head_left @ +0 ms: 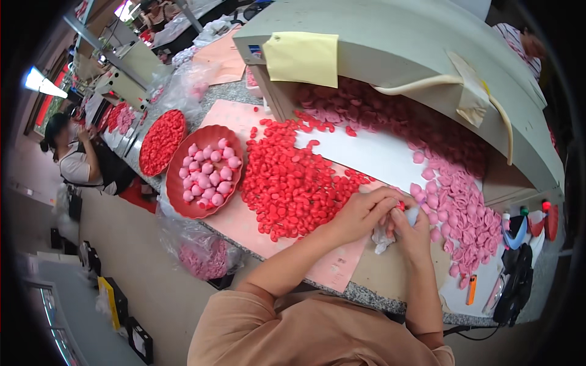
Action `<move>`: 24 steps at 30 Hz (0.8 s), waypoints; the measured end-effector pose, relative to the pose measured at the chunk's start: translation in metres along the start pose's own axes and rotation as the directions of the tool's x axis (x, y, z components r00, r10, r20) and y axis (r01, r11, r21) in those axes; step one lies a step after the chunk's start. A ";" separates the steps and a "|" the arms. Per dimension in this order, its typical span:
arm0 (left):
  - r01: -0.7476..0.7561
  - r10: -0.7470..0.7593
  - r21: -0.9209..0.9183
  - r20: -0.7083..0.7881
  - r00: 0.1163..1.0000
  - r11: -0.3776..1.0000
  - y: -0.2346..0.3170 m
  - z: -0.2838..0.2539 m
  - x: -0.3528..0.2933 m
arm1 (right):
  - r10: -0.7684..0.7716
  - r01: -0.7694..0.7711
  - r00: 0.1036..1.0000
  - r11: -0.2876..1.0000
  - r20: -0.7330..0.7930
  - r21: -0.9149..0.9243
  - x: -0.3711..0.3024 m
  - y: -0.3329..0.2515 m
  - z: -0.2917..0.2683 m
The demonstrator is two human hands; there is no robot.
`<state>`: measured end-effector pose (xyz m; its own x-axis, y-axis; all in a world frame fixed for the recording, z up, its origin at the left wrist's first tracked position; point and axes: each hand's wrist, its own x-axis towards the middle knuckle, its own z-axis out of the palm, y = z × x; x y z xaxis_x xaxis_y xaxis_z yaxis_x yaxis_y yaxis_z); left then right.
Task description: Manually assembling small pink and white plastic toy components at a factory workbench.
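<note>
- Tan shirt [305,335] is nearest; ahead, left hand [365,212] and right hand [415,236] close their fingertips around a small red piece [400,207], mostly hidden, its shape unclear, over the surface [378,294] near its front edge.
- Pink balls [209,177], seemingly finished, partly fill a red dish [173,182] by the front edge, leftward.
- Much looks left: loose red pieces [293,183] heap mid-surface; hollow pink pieces [469,219] spread toward the right edge.

A low heap of small glossy red pieces [287,183] blocks the centre; a spread of pink shell-shaped pieces [467,213] obstructs the right. The curved grey-green hood [390,27] limits headroom at upper right. A hand could pass over the flat tan board [379,273] at lower centre.
</note>
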<state>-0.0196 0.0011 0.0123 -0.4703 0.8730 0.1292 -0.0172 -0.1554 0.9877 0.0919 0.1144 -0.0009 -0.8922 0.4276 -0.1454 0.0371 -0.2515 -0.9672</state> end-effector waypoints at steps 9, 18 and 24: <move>0.141 -0.142 -0.300 0.017 0.990 0.943 -0.014 -0.001 0.003 | -0.068 0.071 0.995 0.997 -0.067 0.042 0.007 0.006 0.005; 0.111 -0.108 0.012 -0.171 0.979 0.994 -0.017 -0.003 0.006 | 0.023 -0.022 1.000 0.996 -0.014 0.081 0.018 0.010 0.006; 0.002 0.048 0.290 -0.166 0.985 0.957 -0.013 -0.004 0.005 | 0.026 -0.027 0.999 1.000 0.020 0.017 0.012 0.004 0.000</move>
<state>-0.0255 0.0056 0.0000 -0.6104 0.7757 0.1602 0.2386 -0.0128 0.9710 0.0814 0.1189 -0.0065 -0.8996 0.4036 -0.1668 0.0535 -0.2771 -0.9593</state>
